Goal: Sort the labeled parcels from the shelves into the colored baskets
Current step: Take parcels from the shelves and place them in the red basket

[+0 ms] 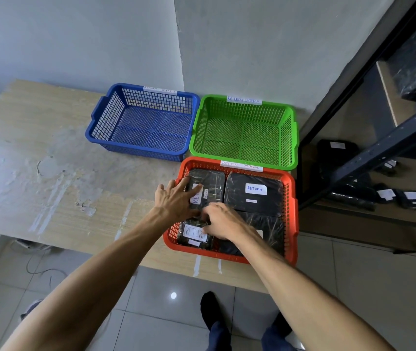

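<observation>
The red basket (292, 214) at the table's near right holds several black wrapped parcels with white "RETURN" labels. My left hand (174, 198) lies flat with spread fingers on the back-left parcel (212, 183). My right hand (223, 221) rests with curled fingers on the edge of the front-left parcel (191, 236), partly covering its label. A back-right parcel (255, 193) lies untouched, and a front-right parcel (270, 226) is partly hidden under my right wrist. The blue basket (95, 122) and the green basket (293, 138) behind stand empty.
A worn wooden table (50, 173) carries all three baskets against a white wall. A dark metal shelf rack (379, 148) stands at the right with more black labeled parcels (386, 195) on its lower shelves. My feet show on the tiled floor below.
</observation>
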The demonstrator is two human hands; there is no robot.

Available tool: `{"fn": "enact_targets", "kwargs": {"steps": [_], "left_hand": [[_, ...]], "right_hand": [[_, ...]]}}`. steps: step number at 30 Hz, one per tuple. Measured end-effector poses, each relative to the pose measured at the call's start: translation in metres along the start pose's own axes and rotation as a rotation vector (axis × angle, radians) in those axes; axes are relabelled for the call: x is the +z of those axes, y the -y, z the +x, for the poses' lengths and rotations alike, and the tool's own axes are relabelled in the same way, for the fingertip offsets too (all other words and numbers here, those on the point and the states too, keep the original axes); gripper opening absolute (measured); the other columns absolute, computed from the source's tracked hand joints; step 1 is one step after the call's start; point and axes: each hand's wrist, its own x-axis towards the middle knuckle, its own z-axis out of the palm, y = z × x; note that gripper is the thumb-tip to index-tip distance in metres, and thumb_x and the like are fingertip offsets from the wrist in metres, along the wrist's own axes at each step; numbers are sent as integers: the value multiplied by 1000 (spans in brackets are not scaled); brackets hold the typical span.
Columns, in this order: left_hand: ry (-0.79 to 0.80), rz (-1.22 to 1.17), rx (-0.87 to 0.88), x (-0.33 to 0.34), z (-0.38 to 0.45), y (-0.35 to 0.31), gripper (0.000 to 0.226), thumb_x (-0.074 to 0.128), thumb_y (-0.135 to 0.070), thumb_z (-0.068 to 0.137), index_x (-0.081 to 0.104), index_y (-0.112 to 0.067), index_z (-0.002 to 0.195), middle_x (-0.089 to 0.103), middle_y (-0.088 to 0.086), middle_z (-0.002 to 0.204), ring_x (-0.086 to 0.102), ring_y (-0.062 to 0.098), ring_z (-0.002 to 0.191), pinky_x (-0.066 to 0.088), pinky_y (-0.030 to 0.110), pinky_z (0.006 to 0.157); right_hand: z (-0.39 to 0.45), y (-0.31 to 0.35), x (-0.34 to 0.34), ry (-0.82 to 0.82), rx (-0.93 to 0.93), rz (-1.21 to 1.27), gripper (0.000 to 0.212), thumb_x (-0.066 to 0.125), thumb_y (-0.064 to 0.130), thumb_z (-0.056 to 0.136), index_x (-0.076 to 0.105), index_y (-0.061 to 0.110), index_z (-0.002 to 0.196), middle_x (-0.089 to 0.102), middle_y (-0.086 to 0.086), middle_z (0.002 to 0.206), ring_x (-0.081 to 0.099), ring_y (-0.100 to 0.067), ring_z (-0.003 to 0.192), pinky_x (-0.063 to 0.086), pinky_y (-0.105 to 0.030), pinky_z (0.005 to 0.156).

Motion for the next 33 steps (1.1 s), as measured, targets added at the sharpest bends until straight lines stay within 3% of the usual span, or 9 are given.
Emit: {"fn": "enact_targets", "kwargs": {"steps": [3,6,9,15,21,27,30,33], "left_hand": [[1,-89,34,-1,0,3,83,54,-75,83,21,-46,153,11,0,165,35,32,139,48,54,101],[22,-171,123,-10,-1,11,72,64,-54,89,33,-41,152,18,0,164,35,35,141,52,52,97],[13,-155,195,-10,-7,23,65,72,-39,87,45,-41,146,27,-2,163,40,32,141,54,48,97],[-54,-16,217,-15,-13,20,68,81,-40,79,53,-39,140,36,-4,158,51,29,132,60,42,86],[-53,14,268,-16,-20,23,76,73,-46,84,39,-34,151,29,2,162,49,31,134,58,45,90],[-52,11,268,-13,-28,20,72,68,-39,90,35,-27,153,31,11,159,48,33,131,57,46,92],[-57,6,251,-12,-29,17,71,70,-38,89,39,-27,151,39,10,152,51,33,128,58,46,89],[-45,-24,239,-17,-28,15,70,76,-36,84,46,-28,147,44,7,147,53,33,126,58,48,88]], "right_hand": [[-3,-2,11,11,-17,93,49,72,20,91,57,19,138,53,-3,141,50,-22,132,41,-36,108],[-2,-7,14,17,1,135,50,70,23,93,55,27,140,43,-3,153,35,-22,145,28,-41,121],[-1,-11,11,33,0,156,47,69,23,93,56,29,138,46,0,149,36,-20,144,29,-41,118],[0,-14,10,54,-21,150,45,68,18,94,58,28,136,49,1,145,41,-20,138,34,-40,114],[-3,-13,15,-7,-135,2,42,65,7,94,60,15,134,56,-1,127,54,-18,119,46,-30,100],[-8,-10,25,-124,-242,-231,34,60,-9,90,61,-8,124,57,-14,123,56,-26,109,55,-35,89],[-10,-9,26,-136,-259,-183,53,60,-5,92,51,11,142,58,-11,121,55,-24,109,54,-34,87],[-6,-7,22,-64,-181,-19,63,60,-4,93,48,26,147,52,-7,139,51,-24,129,47,-31,102]]}}
